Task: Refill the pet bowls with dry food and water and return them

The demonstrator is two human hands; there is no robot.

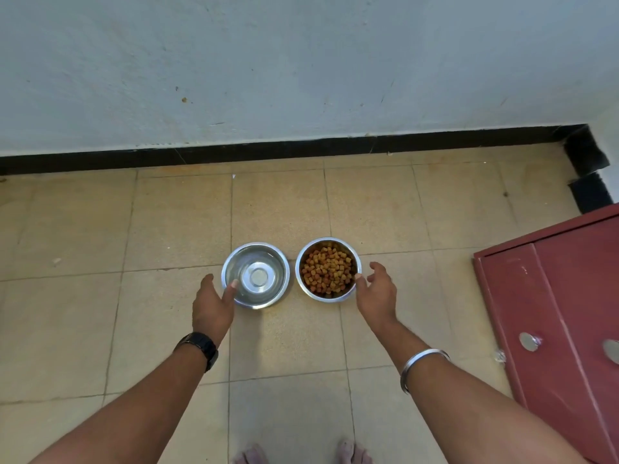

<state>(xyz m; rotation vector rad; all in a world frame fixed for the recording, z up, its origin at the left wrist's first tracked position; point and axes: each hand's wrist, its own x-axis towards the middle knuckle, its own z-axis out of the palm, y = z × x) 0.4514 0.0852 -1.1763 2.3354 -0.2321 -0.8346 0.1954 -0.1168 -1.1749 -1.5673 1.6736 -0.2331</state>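
Note:
Two steel bowls stand side by side on the tiled floor. The left bowl (pixel 256 275) looks to hold clear water. The right bowl (pixel 328 269) is filled with brown dry kibble (pixel 326 269). My left hand (pixel 214 304) is at the left bowl's near-left rim, thumb resting on the rim, fingers loosely spread. My right hand (pixel 376 293) is at the right bowl's right side, thumb tip touching the rim, fingers apart. Neither hand grips a bowl.
A pale wall with a black skirting (pixel 301 147) runs about two tiles behind the bowls. A red cabinet (pixel 562 323) with round metal knobs stands on the right. My bare toes (pixel 301 455) show at the bottom edge.

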